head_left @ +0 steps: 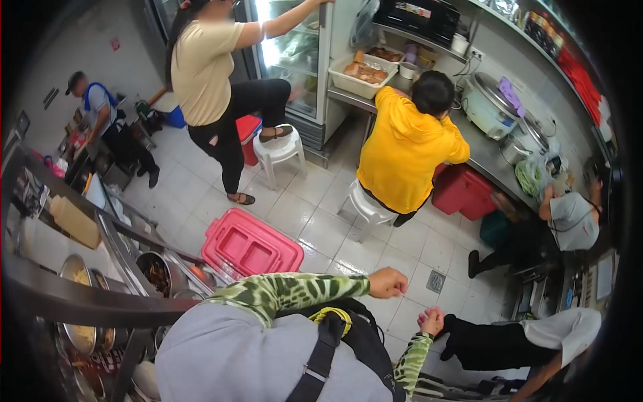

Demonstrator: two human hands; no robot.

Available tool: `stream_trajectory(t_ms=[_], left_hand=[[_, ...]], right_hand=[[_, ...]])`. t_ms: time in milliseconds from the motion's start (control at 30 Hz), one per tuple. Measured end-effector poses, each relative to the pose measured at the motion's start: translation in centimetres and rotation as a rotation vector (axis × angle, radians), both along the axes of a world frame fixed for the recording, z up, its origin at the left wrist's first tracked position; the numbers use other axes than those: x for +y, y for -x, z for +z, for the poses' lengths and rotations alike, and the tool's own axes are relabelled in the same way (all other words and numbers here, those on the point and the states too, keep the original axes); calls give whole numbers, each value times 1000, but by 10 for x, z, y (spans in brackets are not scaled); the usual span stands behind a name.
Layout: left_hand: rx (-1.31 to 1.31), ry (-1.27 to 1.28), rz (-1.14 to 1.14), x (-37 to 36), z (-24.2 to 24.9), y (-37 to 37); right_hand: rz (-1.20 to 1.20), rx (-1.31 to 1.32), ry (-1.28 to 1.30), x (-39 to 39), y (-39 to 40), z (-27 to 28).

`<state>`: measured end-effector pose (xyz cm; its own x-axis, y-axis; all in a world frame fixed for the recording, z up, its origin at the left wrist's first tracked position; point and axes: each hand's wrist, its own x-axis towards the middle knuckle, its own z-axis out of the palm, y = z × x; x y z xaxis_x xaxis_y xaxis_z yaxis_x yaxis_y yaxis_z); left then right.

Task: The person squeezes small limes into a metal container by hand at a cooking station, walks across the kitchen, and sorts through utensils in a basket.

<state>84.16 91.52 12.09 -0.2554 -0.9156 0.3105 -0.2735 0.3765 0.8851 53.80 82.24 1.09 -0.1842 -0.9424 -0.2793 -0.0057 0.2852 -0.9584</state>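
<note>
My left hand (388, 283) reaches out over the tiled floor from a green patterned sleeve (301, 289). Its fingers are loosely curled, and no object shows in them. Lower and to the right, my right hand (431, 320) is raised with its fingers drawn together; nothing is visible in it either. The two hands are apart and touch nothing that I can see. Across my grey shirt (228, 355) runs a black strap (325, 355), with a yellow cord (335, 316) near it. The red lid (253, 244) of a floor container lies beyond my left forearm.
A person in yellow (405, 161) sits at the steel counter (482, 144); another rests a foot on a white stool (278, 149) by the fridge (295, 60). Two people work at right, one at far left. Metal racks with pots (161, 271) stand close on the left.
</note>
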Motion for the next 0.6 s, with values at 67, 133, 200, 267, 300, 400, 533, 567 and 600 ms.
stream_trajectory(t_ms=[67, 133, 200, 267, 300, 400, 533, 567, 600], left_hand=[[-54, 32, 142, -16, -21, -23], [-56, -119, 269, -20, -16, -59], [-126, 129, 491, -27, -37, -94], [-84, -18, 655, -35, -12, -123], [-104, -21, 714, -38, -14, -130], [13, -91, 821, -26, -19, -178], [-1, -238, 1012, 7, -45, -218], [0, -287, 1031, 14, -39, -223], [2, -336, 1049, 13, -36, -231]], right_hand=[[51, -44, -87, -13, 27, -40], [98, -8, -146, -29, 27, -40], [112, 114, -185, -34, 30, -37], [241, 87, -110, -75, 25, -19], [301, 63, -65, -103, 24, -3], [503, 202, 301, -178, -54, 35], [753, 305, 992, -209, -225, 238], [820, 319, 1235, -217, -271, 308], [817, 401, 1359, -205, -312, 389]])
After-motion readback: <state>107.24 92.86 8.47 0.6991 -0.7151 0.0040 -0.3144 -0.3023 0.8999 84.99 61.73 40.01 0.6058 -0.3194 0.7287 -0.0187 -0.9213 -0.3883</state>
